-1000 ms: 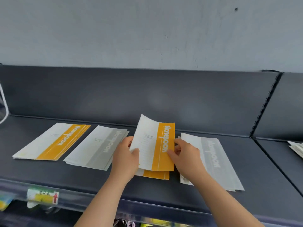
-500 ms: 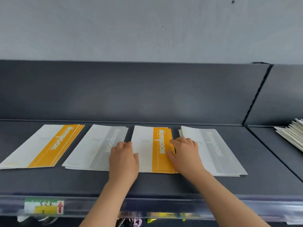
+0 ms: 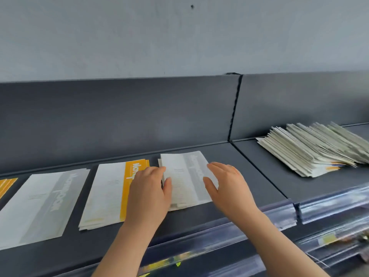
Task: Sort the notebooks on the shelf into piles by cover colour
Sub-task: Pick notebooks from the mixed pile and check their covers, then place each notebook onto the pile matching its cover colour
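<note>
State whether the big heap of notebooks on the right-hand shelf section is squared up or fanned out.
Fanned out: the heap shows stepped, splayed edges, with corners at differing angles rather than flush.

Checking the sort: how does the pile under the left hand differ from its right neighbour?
The orange pile has an orange band; the grey pile a grey one. The left hand covers part of the orange pile's band; the grey pile shows mostly unobstructed. Both lie flat, otherwise white.

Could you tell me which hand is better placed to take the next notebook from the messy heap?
Probably right: the right hand is open, empty and nearer the heap; the left hand lies over the orange pile.
</note>
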### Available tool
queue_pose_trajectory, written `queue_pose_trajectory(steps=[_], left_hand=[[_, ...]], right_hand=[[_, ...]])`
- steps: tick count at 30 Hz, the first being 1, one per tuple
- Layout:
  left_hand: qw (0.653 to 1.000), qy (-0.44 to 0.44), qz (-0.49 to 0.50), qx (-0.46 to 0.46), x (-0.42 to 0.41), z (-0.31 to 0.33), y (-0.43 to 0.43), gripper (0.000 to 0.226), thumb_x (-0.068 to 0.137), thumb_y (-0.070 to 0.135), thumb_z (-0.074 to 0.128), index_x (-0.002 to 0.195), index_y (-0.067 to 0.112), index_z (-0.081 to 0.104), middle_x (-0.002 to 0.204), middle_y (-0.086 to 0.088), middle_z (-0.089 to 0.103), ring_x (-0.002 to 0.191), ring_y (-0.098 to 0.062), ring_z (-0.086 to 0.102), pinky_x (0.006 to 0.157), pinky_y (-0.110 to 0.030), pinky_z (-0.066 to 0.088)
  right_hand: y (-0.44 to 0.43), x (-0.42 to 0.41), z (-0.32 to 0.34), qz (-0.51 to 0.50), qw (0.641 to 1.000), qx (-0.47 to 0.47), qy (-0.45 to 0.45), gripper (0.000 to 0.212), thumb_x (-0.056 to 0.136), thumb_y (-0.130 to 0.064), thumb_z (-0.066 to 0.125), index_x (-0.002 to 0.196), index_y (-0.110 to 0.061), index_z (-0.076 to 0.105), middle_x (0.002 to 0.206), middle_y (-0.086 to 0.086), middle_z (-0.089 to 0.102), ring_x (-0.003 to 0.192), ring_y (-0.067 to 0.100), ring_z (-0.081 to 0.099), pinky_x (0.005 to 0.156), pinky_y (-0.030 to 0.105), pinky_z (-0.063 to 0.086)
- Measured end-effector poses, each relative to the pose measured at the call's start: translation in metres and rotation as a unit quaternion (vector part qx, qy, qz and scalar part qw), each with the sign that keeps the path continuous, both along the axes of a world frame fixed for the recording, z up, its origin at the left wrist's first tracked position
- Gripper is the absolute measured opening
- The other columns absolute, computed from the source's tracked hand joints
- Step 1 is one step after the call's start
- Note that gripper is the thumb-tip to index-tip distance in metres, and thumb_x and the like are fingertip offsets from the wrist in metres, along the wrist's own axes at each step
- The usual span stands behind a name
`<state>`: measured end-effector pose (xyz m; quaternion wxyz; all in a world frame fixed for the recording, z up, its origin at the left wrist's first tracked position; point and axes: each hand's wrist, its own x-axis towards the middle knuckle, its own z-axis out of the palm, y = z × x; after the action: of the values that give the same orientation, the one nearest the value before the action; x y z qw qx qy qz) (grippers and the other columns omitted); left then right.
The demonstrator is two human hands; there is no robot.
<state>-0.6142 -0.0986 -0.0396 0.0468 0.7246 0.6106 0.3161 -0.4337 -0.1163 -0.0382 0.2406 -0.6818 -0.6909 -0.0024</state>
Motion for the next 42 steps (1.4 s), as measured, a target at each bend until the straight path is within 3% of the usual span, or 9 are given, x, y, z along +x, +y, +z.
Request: queue_pose_trajectory(steps=[10, 16, 23, 28, 31, 34, 37, 40, 42], left_hand=[[0.994, -0.052, -0.094, 0.005, 0.178, 0.003, -0.018, 0.036, 0.096, 0.031, 0.047, 0.129, 0.02, 0.057, 0.128, 0.005, 0.058, 0.117, -0.014, 0.049, 0.096, -0.027, 0.041], [0.988, -0.077, -0.132, -0.005, 0.295, 0.001, -0.03, 0.037, 0.096, 0.032, 0.048, 0.129, 0.018, 0.056, 0.126, 0.006, 0.058, 0.117, -0.014, 0.049, 0.094, -0.027, 0.042], [0.984, -0.071, -0.166, -0.008, 0.394, 0.003, -0.023, 0.036, 0.095, 0.029, 0.049, 0.127, 0.015, 0.059, 0.123, 0.0, 0.061, 0.115, -0.017, 0.052, 0.095, -0.031, 0.045], [0.979, -0.074, -0.19, -0.004, 0.446, 0.01, -0.001, 0.036, 0.096, 0.028, 0.049, 0.127, 0.015, 0.059, 0.122, 0.0, 0.062, 0.115, -0.017, 0.053, 0.094, -0.029, 0.045], [0.975, -0.079, -0.209, -0.006, 0.476, 0.015, 0.016, 0.027, 0.095, 0.026, 0.048, 0.114, 0.015, 0.065, 0.108, 0.0, 0.065, 0.103, -0.017, 0.057, 0.082, -0.028, 0.049], [0.972, -0.07, -0.223, 0.004, 0.505, 0.021, 0.033, 0.021, 0.094, 0.022, 0.046, 0.076, 0.017, 0.056, 0.083, -0.002, 0.06, 0.083, -0.021, 0.058, 0.062, -0.029, 0.045], [0.97, -0.076, -0.231, 0.003, 0.534, 0.025, 0.048, 0.026, 0.093, 0.02, 0.044, 0.074, 0.006, 0.054, 0.079, -0.006, 0.061, 0.081, -0.024, 0.058, 0.066, -0.042, 0.051], [0.969, -0.065, -0.24, -0.004, 0.563, 0.025, 0.06, 0.025, 0.093, 0.022, 0.045, 0.078, 0.007, 0.058, 0.075, -0.006, 0.061, 0.076, -0.023, 0.059, 0.066, -0.043, 0.052], [0.967, -0.063, -0.245, -0.019, 0.581, 0.023, 0.068, 0.025, 0.093, 0.022, 0.045, 0.073, 0.008, 0.052, 0.072, -0.008, 0.061, 0.07, -0.024, 0.058, 0.064, -0.041, 0.051]], right_hand=[[-0.053, 0.18, 0.002, -0.073, 0.997, 0.016, 0.004, 0.04, 0.096, -0.031, 0.047, 0.132, -0.013, 0.052, 0.136, -0.003, 0.052, 0.126, 0.016, 0.044, 0.11, 0.024, 0.021], [-0.081, 0.296, 0.006, -0.123, 0.992, 0.007, -0.009, 0.029, 0.094, -0.027, 0.05, 0.111, -0.007, 0.063, 0.115, 0.004, 0.063, 0.11, 0.023, 0.053, 0.098, 0.024, 0.03], [-0.09, 0.396, 0.003, -0.144, 0.989, 0.0, 0.01, 0.041, 0.096, -0.032, 0.046, 0.134, -0.016, 0.051, 0.136, -0.004, 0.053, 0.127, 0.014, 0.044, 0.11, 0.026, 0.024], [-0.072, 0.453, -0.002, -0.184, 0.983, 0.002, 0.018, 0.039, 0.096, -0.033, 0.047, 0.13, -0.017, 0.054, 0.132, -0.002, 0.057, 0.125, 0.017, 0.046, 0.109, 0.03, 0.03], [-0.056, 0.482, -0.002, -0.207, 0.978, 0.002, 0.019, 0.032, 0.096, -0.03, 0.046, 0.117, -0.012, 0.062, 0.122, 0.001, 0.063, 0.117, 0.023, 0.051, 0.103, 0.032, 0.035], [-0.041, 0.509, -0.001, -0.217, 0.975, 0.006, 0.039, 0.035, 0.097, -0.03, 0.044, 0.125, -0.015, 0.059, 0.13, -0.002, 0.058, 0.121, 0.021, 0.049, 0.107, 0.032, 0.031], [-0.028, 0.536, 0.001, -0.225, 0.973, -0.002, 0.059, 0.037, 0.099, -0.029, 0.042, 0.13, -0.015, 0.055, 0.135, -0.003, 0.055, 0.124, 0.02, 0.047, 0.11, 0.032, 0.028], [-0.016, 0.563, -0.002, -0.23, 0.97, -0.026, 0.075, 0.036, 0.1, -0.028, 0.039, 0.13, -0.015, 0.054, 0.134, -0.001, 0.055, 0.123, 0.02, 0.047, 0.11, 0.033, 0.028], [-0.007, 0.582, -0.007, -0.229, 0.969, -0.045, 0.083, 0.037, 0.1, -0.028, 0.038, 0.131, -0.014, 0.053, 0.135, -0.001, 0.054, 0.125, 0.019, 0.046, 0.112, 0.033, 0.026]])
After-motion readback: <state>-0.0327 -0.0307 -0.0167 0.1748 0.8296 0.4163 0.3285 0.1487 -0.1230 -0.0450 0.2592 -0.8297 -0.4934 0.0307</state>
